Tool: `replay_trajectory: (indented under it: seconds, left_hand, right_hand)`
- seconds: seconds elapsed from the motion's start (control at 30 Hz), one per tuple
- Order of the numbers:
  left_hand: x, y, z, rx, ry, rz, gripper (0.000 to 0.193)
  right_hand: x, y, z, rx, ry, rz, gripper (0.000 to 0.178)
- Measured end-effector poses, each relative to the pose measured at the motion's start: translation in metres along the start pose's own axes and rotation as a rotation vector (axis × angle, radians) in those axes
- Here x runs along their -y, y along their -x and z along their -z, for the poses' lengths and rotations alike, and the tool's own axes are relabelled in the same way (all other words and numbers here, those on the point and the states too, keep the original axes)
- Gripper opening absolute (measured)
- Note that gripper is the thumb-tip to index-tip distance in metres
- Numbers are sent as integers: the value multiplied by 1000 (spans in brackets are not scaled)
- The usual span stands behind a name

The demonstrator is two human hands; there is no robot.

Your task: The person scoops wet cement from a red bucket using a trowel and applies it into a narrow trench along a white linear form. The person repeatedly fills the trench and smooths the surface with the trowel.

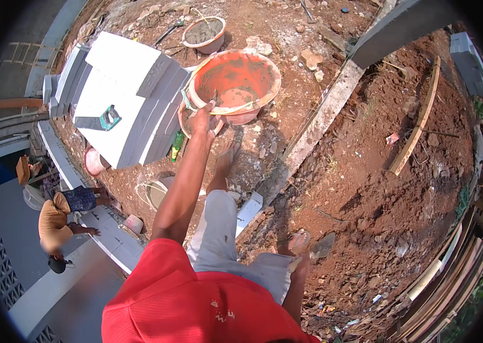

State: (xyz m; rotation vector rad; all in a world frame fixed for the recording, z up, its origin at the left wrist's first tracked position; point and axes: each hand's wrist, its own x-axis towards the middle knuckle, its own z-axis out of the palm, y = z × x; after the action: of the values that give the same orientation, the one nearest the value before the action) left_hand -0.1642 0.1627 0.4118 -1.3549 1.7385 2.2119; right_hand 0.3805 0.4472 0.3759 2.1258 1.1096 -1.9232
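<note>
The left hand [201, 119] is closed on the near-left rim of an orange tub [234, 77], just right of the white block stack [124, 94], its mouth facing up and the opening's oval running longest left to right (whether its base touches the soil, I cannot tell). Well nearer and to the right, the right hand [300, 267] appears wrapped around a trowel [323, 246], its long axis slanting from near left, the blade pointing far right.
</note>
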Motion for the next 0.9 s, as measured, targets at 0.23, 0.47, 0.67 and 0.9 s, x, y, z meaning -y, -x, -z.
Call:
replay_trajectory:
  seconds: [0.23, 0.47, 0.67, 0.9]
  left_hand:
    - [-234, -244, -126, 492, 339, -463, 40]
    - [-175, -272, -82, 231, -627, -672, 42]
    - [77, -183, 129, 155, -880, -311, 28]
    - [182, 67, 244, 219, -1408, -152, 28]
  right_hand:
    - [21, 93, -159, 299, 500, 65, 22]
    - [28, 69, -176, 398, 604, 123, 23]
    - [23, 16, -93, 324, 544, 81, 24]
    - [60, -5, 35, 156, 716, 206, 46]
